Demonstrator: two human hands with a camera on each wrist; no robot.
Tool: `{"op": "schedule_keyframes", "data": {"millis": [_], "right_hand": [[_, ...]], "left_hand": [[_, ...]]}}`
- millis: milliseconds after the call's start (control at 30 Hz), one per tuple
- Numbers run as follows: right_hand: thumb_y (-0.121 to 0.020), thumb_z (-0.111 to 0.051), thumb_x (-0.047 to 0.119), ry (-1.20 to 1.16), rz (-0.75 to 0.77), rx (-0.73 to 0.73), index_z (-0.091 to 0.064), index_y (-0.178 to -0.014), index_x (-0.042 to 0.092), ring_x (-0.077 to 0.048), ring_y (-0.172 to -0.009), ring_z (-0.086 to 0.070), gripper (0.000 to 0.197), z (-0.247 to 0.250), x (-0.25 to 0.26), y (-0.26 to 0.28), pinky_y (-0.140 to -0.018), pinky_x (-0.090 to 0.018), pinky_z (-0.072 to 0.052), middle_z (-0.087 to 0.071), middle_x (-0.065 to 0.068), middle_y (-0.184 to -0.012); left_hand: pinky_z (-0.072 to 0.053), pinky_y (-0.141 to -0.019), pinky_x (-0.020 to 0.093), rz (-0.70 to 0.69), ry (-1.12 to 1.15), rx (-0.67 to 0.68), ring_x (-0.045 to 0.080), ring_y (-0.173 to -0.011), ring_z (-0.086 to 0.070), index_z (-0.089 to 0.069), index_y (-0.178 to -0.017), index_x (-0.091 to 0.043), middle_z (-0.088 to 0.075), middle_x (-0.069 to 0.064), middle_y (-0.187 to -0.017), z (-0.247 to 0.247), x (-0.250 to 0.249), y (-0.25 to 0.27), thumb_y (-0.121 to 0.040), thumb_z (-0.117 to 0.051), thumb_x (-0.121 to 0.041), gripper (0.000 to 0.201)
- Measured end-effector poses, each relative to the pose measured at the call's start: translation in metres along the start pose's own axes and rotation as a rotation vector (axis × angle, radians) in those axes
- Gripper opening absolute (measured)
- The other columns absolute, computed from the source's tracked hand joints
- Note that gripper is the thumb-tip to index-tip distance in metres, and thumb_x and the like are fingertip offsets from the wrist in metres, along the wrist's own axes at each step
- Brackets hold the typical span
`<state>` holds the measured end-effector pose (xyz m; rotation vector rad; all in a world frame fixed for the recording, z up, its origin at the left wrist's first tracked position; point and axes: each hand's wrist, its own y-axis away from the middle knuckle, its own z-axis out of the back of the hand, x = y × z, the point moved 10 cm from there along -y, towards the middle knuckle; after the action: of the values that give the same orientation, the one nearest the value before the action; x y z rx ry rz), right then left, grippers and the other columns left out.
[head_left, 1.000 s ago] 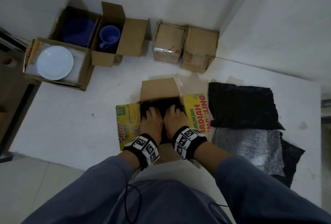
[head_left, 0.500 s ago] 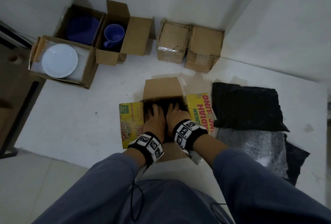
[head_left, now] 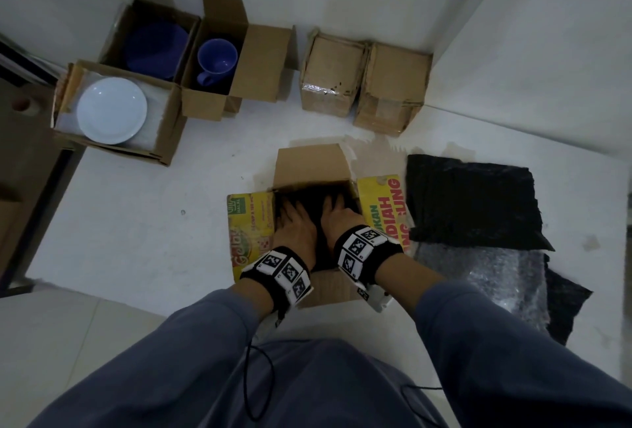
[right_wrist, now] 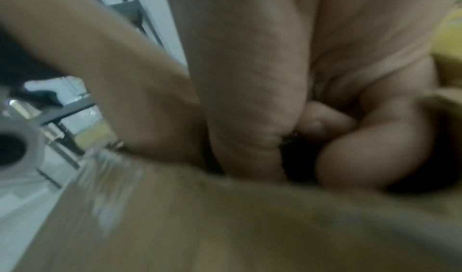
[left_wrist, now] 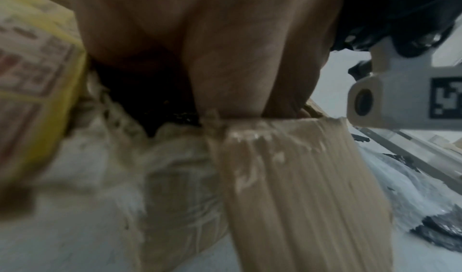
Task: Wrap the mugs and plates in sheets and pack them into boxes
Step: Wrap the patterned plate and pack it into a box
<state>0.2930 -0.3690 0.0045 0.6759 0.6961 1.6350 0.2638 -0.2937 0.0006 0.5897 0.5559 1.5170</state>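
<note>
An open cardboard box with yellow printed flaps (head_left: 379,202) sits on the white floor in front of me. Inside it lies a black wrapped bundle (head_left: 313,202). Both hands reach into the box side by side. My left hand (head_left: 294,229) presses its spread fingers on the bundle; in the left wrist view its palm (left_wrist: 200,39) dips behind the box wall (left_wrist: 287,177). My right hand (head_left: 338,219) bends its fingers (right_wrist: 375,147) round the dark bundle (right_wrist: 300,157). What the wrap covers is hidden.
At the back left, open boxes hold a white plate (head_left: 112,110), a blue plate (head_left: 154,48) and a blue mug (head_left: 217,58). Two closed boxes (head_left: 331,75) stand by the wall. A black sheet (head_left: 468,202) and bubble wrap (head_left: 478,273) lie to the right.
Both hands have stayed in the box on the black bundle, reaching slightly deeper. My head view has shifted a little.
</note>
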Motion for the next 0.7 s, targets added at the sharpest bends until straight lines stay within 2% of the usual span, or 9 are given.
{"op": "schedule_keyframes", "data": {"millis": [133,233,300,333,400,500,633,700], "right_hand": [[-0.103,-0.033,0.009,0.034,0.005,-0.026,0.004,-0.153,0.002,-0.036,-0.119,-0.056,0.064,-0.001,0.002,0.002,-0.086,-0.042,-0.048,0.002,-0.028,-0.158],[-0.103,-0.03,0.009,0.06,0.015,-0.045,0.005,-0.153,0.001,-0.032,-0.112,-0.061,0.062,-0.002,0.003,0.002,-0.072,-0.039,-0.045,0.003,-0.028,-0.158],[-0.103,-0.03,0.008,0.087,0.026,-0.054,0.005,-0.153,-0.001,-0.031,-0.109,-0.063,0.061,-0.002,0.003,0.004,-0.068,-0.037,-0.041,0.002,-0.03,-0.158],[-0.103,-0.03,0.007,0.11,0.038,-0.058,0.004,-0.152,-0.002,-0.031,-0.108,-0.063,0.061,-0.002,0.004,0.005,-0.067,-0.037,-0.041,0.001,-0.032,-0.157],[-0.102,-0.029,0.005,0.163,0.068,-0.066,0.004,-0.152,-0.005,-0.03,-0.104,-0.065,0.06,-0.003,0.006,0.006,-0.065,-0.036,-0.041,0.0,-0.035,-0.155],[-0.102,-0.025,0.003,0.208,0.1,-0.098,0.003,-0.15,-0.008,-0.03,-0.099,-0.068,0.057,0.0,0.01,0.008,-0.063,-0.036,-0.041,-0.003,-0.039,-0.153],[-0.103,-0.024,0.003,0.22,0.117,-0.106,0.007,-0.149,-0.008,-0.031,-0.102,-0.067,0.057,-0.003,0.014,0.007,-0.064,-0.036,-0.041,0.0,-0.038,-0.153],[-0.103,-0.025,0.004,0.193,0.108,-0.112,0.005,-0.15,-0.008,-0.032,-0.102,-0.067,0.057,-0.003,0.013,0.002,-0.064,-0.037,-0.041,-0.001,-0.038,-0.154]], "left_hand": [[-0.021,-0.118,0.042,0.013,-0.022,0.078,0.042,-0.147,-0.011,0.011,-0.148,0.011,0.007,0.036,-0.155,0.001,0.001,-0.002,-0.097,-0.051,-0.038,0.095],[-0.033,-0.111,0.042,-0.014,-0.078,0.069,0.044,-0.145,-0.016,0.007,-0.148,0.013,0.002,0.039,-0.154,0.01,0.001,0.0,-0.098,-0.051,-0.022,0.084],[-0.041,-0.104,0.039,-0.04,-0.136,0.021,0.043,-0.144,-0.022,0.003,-0.148,0.014,-0.004,0.04,-0.153,0.016,0.001,0.002,-0.1,-0.047,-0.014,0.075],[-0.042,-0.104,0.037,-0.059,-0.179,-0.005,0.043,-0.144,-0.022,0.002,-0.148,0.015,-0.005,0.039,-0.153,0.018,-0.001,0.003,-0.102,-0.042,-0.012,0.069],[-0.035,-0.11,0.038,-0.097,-0.275,-0.041,0.044,-0.144,-0.02,0.002,-0.147,0.015,-0.007,0.038,-0.154,0.016,-0.008,0.007,-0.105,-0.031,-0.01,0.059],[-0.027,-0.117,0.042,-0.109,-0.377,-0.086,0.046,-0.144,-0.02,0.002,-0.146,0.017,-0.01,0.037,-0.154,0.008,-0.012,0.008,-0.106,-0.026,-0.013,0.058],[-0.028,-0.117,0.04,-0.065,-0.319,-0.133,0.044,-0.143,-0.024,0.003,-0.146,0.017,-0.011,0.04,-0.152,0.001,-0.009,-0.003,-0.105,-0.027,-0.016,0.06],[-0.027,-0.117,0.039,-0.039,-0.264,-0.109,0.042,-0.143,-0.024,0.004,-0.147,0.014,-0.009,0.037,-0.154,-0.003,-0.004,-0.007,-0.105,-0.03,-0.015,0.062]]}}
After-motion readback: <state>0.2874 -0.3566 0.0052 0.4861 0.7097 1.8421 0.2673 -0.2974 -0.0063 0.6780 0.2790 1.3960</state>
